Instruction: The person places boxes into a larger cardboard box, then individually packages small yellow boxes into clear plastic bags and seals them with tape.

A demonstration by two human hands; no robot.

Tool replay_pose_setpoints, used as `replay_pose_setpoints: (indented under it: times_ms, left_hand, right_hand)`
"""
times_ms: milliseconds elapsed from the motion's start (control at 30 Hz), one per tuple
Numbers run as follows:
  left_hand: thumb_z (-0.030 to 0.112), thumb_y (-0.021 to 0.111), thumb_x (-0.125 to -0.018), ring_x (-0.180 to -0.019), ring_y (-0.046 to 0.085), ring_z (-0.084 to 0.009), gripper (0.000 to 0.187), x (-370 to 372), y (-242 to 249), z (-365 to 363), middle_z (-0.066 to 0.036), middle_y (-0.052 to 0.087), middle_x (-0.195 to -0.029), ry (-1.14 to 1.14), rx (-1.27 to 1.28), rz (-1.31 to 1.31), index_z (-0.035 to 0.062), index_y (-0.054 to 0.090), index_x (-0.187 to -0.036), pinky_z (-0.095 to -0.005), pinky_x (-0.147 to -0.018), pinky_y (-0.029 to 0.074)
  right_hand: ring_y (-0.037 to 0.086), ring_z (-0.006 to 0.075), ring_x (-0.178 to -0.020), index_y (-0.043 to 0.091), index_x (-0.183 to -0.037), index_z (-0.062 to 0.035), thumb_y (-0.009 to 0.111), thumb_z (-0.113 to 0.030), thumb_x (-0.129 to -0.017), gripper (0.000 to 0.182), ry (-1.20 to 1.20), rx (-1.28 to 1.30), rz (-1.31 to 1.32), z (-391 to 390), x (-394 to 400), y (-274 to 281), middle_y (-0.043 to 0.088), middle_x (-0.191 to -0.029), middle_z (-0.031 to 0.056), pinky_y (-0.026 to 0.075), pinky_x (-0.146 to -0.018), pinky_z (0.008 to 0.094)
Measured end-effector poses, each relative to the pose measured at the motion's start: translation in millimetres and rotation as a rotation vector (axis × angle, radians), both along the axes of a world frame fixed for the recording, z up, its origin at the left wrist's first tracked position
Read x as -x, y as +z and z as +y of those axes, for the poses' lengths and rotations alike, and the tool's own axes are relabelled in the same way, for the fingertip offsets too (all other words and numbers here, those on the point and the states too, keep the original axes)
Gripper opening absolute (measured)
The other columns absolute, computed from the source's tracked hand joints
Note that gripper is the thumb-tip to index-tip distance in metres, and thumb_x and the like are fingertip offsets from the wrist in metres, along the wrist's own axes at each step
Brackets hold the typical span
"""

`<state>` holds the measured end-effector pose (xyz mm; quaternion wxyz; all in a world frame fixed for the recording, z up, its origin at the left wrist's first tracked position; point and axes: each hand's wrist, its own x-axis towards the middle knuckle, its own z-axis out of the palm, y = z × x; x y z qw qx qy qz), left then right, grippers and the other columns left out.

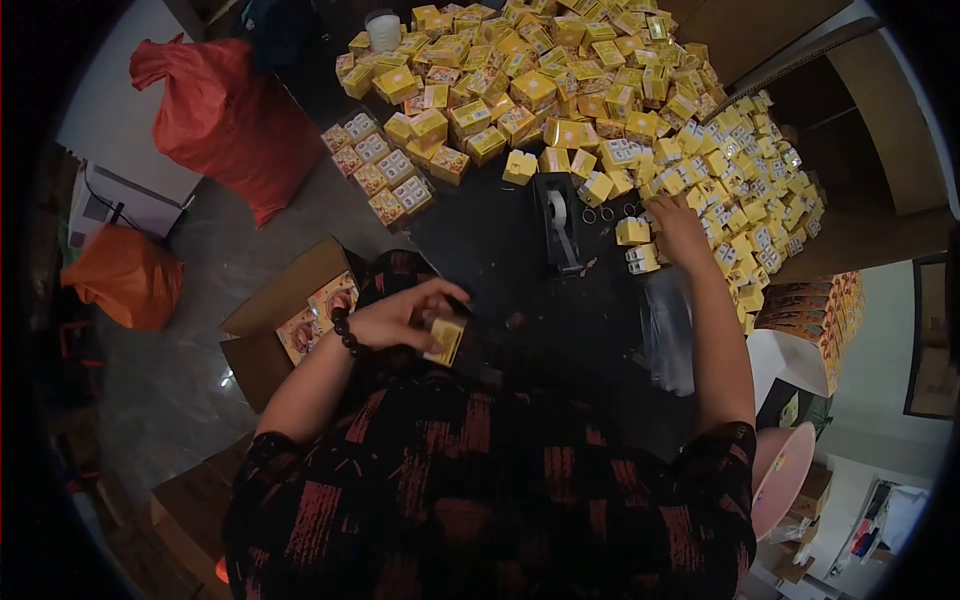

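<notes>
My left hand point(395, 318), with a dark bead bracelet at its wrist, holds a small yellow box point(445, 341) between thumb and fingers, low over the front of the dark table. Farther right, my right hand point(678, 232) reaches to the near edge of a heap of small yellow-and-white blocks point(742, 190). Its fingers are bent down onto a block there, and the fingertips are partly hidden. Two loose blocks point(637, 243) lie just left of that wrist. Beside the forearm rests a stack of clear plastic bags point(668, 335).
A black tape dispenser point(560, 225) and several metal rings point(590, 215) lie mid-table. Yellow boxes point(530, 90) are heaped at the back, near a block of packed boxes point(378, 170). An open carton point(270, 300) stands left; a red sack point(225, 120) stands behind it.
</notes>
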<state>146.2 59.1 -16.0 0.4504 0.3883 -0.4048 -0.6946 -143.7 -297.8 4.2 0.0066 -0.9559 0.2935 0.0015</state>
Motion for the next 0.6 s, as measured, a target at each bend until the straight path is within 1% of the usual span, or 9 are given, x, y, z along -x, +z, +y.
replay_pose_setpoints:
  times_ms: [33,167,233,267,333,400,467,567,600]
  left_hand:
    - [-0.001,0.072,-0.074,-0.102,0.057,-0.0152,0.07,-12.5,-0.6,3.1,-0.006,0.057,-0.106,-0.265,-0.056,-0.159,0.0053,0.036,-0.135,-0.0262,-0.083,0.048]
    - [-0.002,0.073,-0.072,-0.098,0.056,-0.0141,0.065,-13.9,-10.8,1.4,-0.006,0.057,-0.106,-0.553,0.002,-0.225,0.0043,0.039,-0.127,-0.0272,-0.08,0.048]
    - [0.006,0.076,-0.07,-0.092,0.055,-0.0119,0.059,-5.8,-20.0,-3.4,-0.003,0.055,-0.1,-0.287,0.057,-0.102,0.0043,0.041,-0.117,-0.0264,-0.078,0.047]
    - [0.006,0.076,-0.07,-0.092,0.055,-0.0119,0.059,-1.6,-16.9,-6.3,-0.003,0.055,-0.1,-0.286,0.059,-0.106,0.0043,0.041,-0.117,-0.0264,-0.078,0.047]
    - [0.007,0.076,-0.071,-0.095,0.056,-0.0123,0.053,15.2,4.6,-19.4,-0.004,0.055,-0.102,-0.002,0.073,-0.297,0.006,0.04,-0.11,-0.0271,-0.079,0.048]
    - [0.007,0.075,-0.071,-0.101,0.057,-0.0165,0.058,35.1,8.7,-30.0,-0.008,0.055,-0.107,0.081,0.042,-0.262,0.0067,0.04,-0.117,-0.0302,-0.083,0.048]
    - [0.005,0.074,-0.07,-0.102,0.058,-0.0253,0.067,54.0,13.8,-41.3,-0.013,0.055,-0.11,0.36,0.297,-0.558,0.0069,0.038,-0.127,-0.0346,-0.085,0.048]
    - [0.002,0.073,-0.068,-0.104,0.057,-0.0331,0.076,74.8,17.3,-56.3,-0.017,0.053,-0.112,0.471,0.304,-0.684,0.006,0.034,-0.134,-0.0374,-0.088,0.047]
    - [0.002,0.073,-0.068,-0.104,0.057,-0.0331,0.076,79.5,19.1,-58.1,-0.017,0.053,-0.112,0.467,0.307,-0.684,0.006,0.034,-0.134,-0.0374,-0.088,0.047]
  right_hand:
    - [0.047,0.0298,-0.115,0.06,-0.113,-0.0065,0.059,0.003,-0.071,0.043,0.026,0.008,0.104,-1.4,-2.7,1.6,0.056,-0.121,0.0079,0.044,-0.093,0.0406]
    - [0.049,0.0299,-0.113,0.058,-0.115,-0.0062,0.062,-0.002,-0.073,0.042,0.101,0.033,0.183,-13.9,-2.1,-6.7,0.055,-0.123,0.0086,0.044,-0.093,0.0402]
    - [0.052,0.0309,-0.111,0.057,-0.117,-0.0058,0.063,-0.004,-0.075,0.042,0.12,-0.025,0.105,-8.4,-0.7,7.4,0.056,-0.12,0.0101,0.045,-0.092,0.0406]
    - [0.054,0.0319,-0.108,0.056,-0.118,-0.0054,0.064,-0.006,-0.077,0.042,0.138,-0.085,0.032,-3.5,1.5,17.7,0.057,-0.118,0.0116,0.046,-0.091,0.041]
    - [0.057,0.0328,-0.104,0.057,-0.118,-0.0029,0.064,-0.007,-0.08,0.04,0.09,-0.108,-0.121,15.8,2.5,39.3,0.058,-0.116,0.0131,0.048,-0.088,0.0383]
    - [0.06,0.0337,-0.099,0.057,-0.118,-0.0004,0.065,-0.008,-0.082,0.038,0.047,-0.139,-0.269,46.7,-1.6,63.6,0.058,-0.114,0.0146,0.05,-0.085,0.0357]
    - [0.061,0.0255,-0.1,0.056,-0.121,-0.0006,0.064,-0.007,-0.085,0.037,0.013,-0.347,-0.501,89.3,-12.3,85.2,0.058,-0.112,0.0138,0.051,-0.083,0.0317]
    - [0.06,0.0149,-0.095,0.058,-0.12,-0.0009,0.065,-0.005,-0.083,0.038,-0.025,-0.653,-0.676,150.6,-22.3,100.3,0.059,-0.111,0.0099,0.049,-0.079,0.0275]
    - [0.059,0.0162,-0.088,0.059,-0.118,-0.0005,0.069,-0.006,-0.081,0.039,-0.03,-0.643,-0.708,167.4,-25.8,101.6,0.06,-0.107,0.0111,0.049,-0.076,0.0273]
